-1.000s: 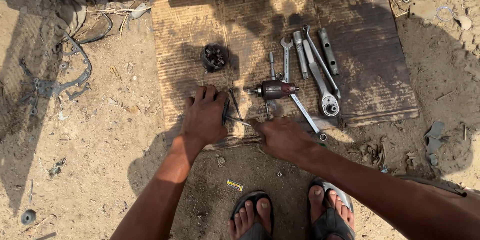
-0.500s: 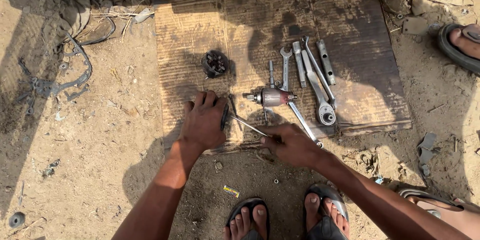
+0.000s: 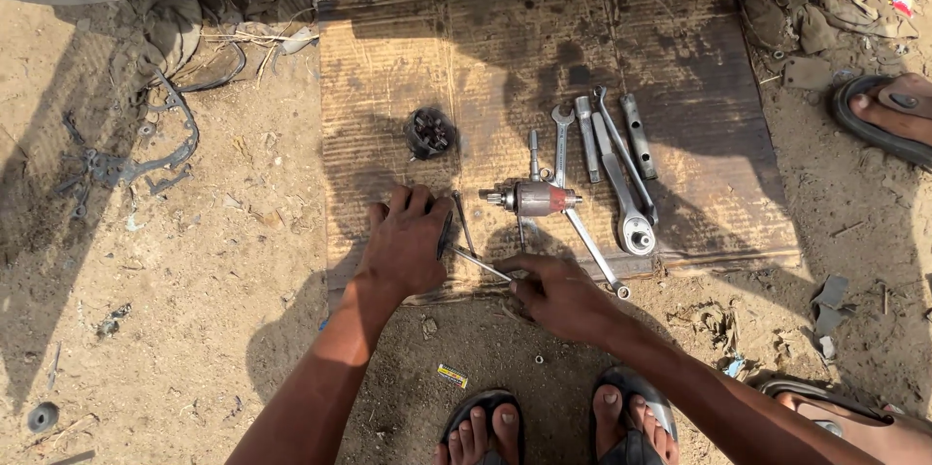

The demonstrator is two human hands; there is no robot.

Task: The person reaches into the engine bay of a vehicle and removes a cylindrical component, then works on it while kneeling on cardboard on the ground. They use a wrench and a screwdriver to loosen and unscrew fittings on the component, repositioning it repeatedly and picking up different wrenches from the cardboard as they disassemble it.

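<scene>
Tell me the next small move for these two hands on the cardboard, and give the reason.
Probably ease the thin metal rod a little further toward the left hand. The right hand pinches the rod's near end, while its far end meets the dark part under the left hand's fingers. That hand presses down on the cardboard sheet, steadying it. How deep the rod sits cannot be seen.

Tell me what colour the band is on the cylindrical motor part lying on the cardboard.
Red, on the metal-grey motor part; the head view shows it, ahead of both hands.
</scene>
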